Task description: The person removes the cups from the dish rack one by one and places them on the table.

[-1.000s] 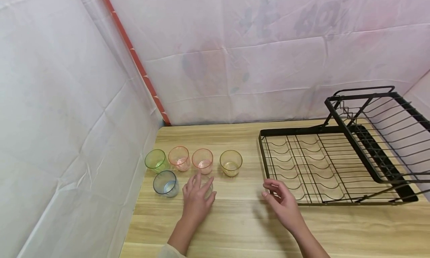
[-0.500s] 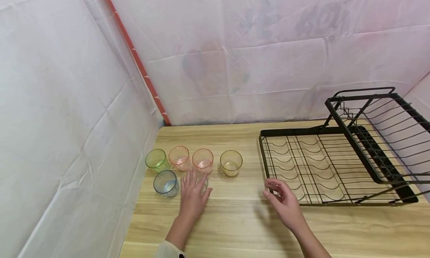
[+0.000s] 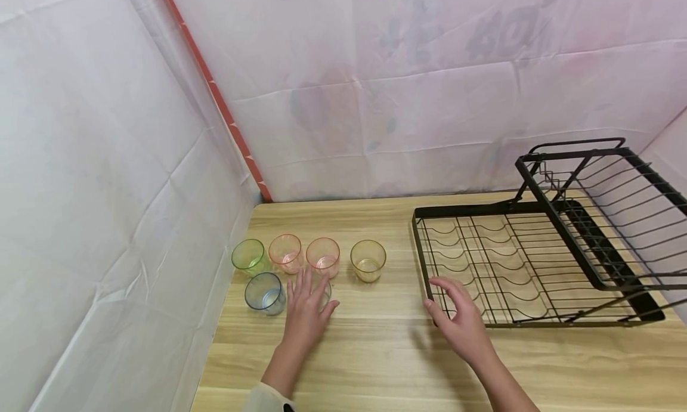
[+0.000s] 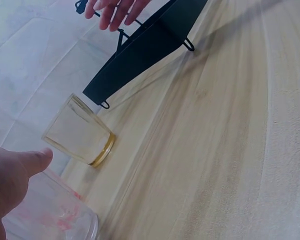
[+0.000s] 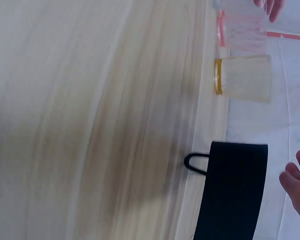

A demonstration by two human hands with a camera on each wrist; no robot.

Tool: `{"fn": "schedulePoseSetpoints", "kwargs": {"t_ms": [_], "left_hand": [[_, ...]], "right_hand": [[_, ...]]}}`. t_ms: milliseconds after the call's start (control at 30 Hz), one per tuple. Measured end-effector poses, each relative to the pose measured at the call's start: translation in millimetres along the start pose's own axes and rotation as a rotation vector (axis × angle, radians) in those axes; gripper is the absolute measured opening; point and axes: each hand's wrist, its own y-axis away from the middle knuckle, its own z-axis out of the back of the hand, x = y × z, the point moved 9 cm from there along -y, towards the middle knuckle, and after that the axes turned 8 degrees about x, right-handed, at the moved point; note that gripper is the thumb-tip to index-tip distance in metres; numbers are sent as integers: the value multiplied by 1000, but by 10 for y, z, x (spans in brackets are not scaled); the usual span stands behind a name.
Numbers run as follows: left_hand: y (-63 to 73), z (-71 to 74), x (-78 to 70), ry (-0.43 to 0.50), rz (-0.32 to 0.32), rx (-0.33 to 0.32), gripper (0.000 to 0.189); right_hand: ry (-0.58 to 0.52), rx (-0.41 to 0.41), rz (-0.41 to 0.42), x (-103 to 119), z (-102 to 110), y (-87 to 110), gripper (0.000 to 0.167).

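Observation:
My left hand (image 3: 306,309) lies over a clear glass (image 3: 325,293), fingers straight and close together across its top. The thumb reaches along its right side; the left wrist view shows that thumb above the clear glass (image 4: 85,222). Behind it stand two pink glasses (image 3: 286,254) and a green one (image 3: 248,255), with a blue glass (image 3: 265,294) to the left and a yellow glass (image 3: 368,261) to the right. My right hand (image 3: 458,319) is held at the front left corner of a black dish rack (image 3: 421,251), thumb and fingers apart, nothing between them.
The two-tier rack takes up the table's right side, its raised wire basket (image 3: 617,179) over the right part. A wooden table (image 3: 365,364) carries everything. White sheeting (image 3: 429,102) hangs behind and along the left.
My left hand has shifted slightly left and its spread fingers have come together; the clear glass has moved left with it. My right hand has moved slightly right, its thumb and fingers wider apart.

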Motion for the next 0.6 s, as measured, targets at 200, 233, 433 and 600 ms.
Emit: {"fn": "schedulePoseSetpoints", "kwargs": {"t_ms": [200,233,433,600], "left_hand": [[-8,-16,33,0,14,32,67],[-7,-18,36,3,17,35,67],[-22,-36,56,13,35,56,66],[-46,-41,69,10,45,79,66]], "right_hand": [[154,-21,61,40,38,-27,51],[156,-16,57,31,36,-29,52],[163,19,24,-26,20,-46,57],[228,46,14,-58,5,-71,62]]}}
